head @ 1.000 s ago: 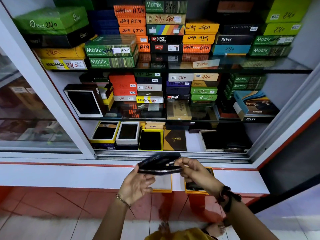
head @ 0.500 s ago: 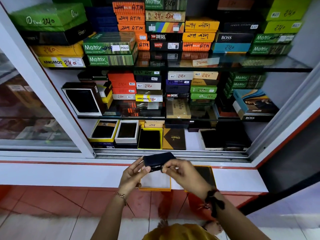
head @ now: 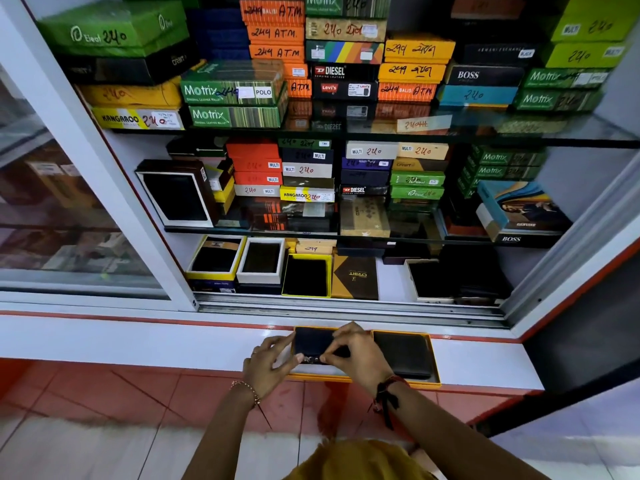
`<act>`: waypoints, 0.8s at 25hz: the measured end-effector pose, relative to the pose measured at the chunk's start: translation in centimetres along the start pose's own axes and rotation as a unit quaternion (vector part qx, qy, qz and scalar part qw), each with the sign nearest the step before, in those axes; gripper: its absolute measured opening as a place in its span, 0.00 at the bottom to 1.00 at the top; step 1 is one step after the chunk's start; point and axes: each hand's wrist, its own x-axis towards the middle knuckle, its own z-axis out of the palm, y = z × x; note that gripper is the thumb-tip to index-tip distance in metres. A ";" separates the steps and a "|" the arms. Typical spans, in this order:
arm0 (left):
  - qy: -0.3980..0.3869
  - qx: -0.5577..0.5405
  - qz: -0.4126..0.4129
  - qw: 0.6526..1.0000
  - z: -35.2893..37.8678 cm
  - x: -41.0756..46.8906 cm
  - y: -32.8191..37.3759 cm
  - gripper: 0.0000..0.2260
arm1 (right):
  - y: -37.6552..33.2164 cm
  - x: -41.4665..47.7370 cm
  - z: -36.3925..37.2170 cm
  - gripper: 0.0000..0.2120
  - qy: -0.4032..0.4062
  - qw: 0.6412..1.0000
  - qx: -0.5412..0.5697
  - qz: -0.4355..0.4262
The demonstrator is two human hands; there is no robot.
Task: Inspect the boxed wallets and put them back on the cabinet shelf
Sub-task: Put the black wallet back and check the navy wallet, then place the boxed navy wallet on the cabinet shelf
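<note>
Fingers [head: 304, 359] of our left hand [head: 268, 367] and right hand [head: 353, 355] pinch the near edge of a dark wallet [head: 313, 341], closed on it, over an orange-rimmed box [head: 322, 377] on the bench [head: 138, 341] below the cabinet shelf [head: 391, 282].

wallet [head: 313, 342] in left box [head: 311, 375], lid [head: 403, 355] right

Head view, downward onto cabinet [head: 104, 188], close.

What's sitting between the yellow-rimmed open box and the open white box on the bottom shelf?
In the head view, a closed brown Craft box lies right beside the yellow-rimmed box; then bare white shelf up to the white box.
</note>
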 end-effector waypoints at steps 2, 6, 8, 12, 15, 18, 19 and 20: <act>-0.003 0.076 0.004 0.997 0.4 -0.2 -0.4 0.27 | 0.3 0.4 0.7 0.04 -0.009 0.999 -0.030 0.007; 0.024 -0.014 -0.016 0.999 1.5 -0.5 -0.1 0.27 | 1.9 0.6 0.9 0.14 0.024 0.997 -0.005 0.076; 0.030 -0.050 -0.033 0.998 1.6 -0.3 0.7 0.21 | 2.7 0.7 0.9 0.21 0.027 0.988 0.039 0.148; 0.078 -0.126 -0.070 0.986 -0.5 -0.7 2.2 0.14 | 2.9 -0.5 0.5 0.28 0.050 0.945 0.228 0.227; 0.100 -0.162 -0.041 0.981 -3.9 -1.2 4.7 0.14 | 0.7 -1.3 -1.9 0.27 0.094 0.920 0.329 0.190; 0.147 -0.205 0.017 0.967 -7.8 -1.2 7.8 0.15 | -2.9 -0.7 -5.9 0.27 0.143 0.910 0.371 0.119; 0.162 -0.227 0.035 0.960 -9.1 -1.1 8.8 0.17 | -4.2 -0.4 -7.4 0.28 0.152 0.907 0.383 0.088; 0.176 -0.246 0.054 0.952 -10.4 -1.0 9.7 0.18 | -5.5 0.0 -8.9 0.29 0.165 0.905 0.389 0.055</act>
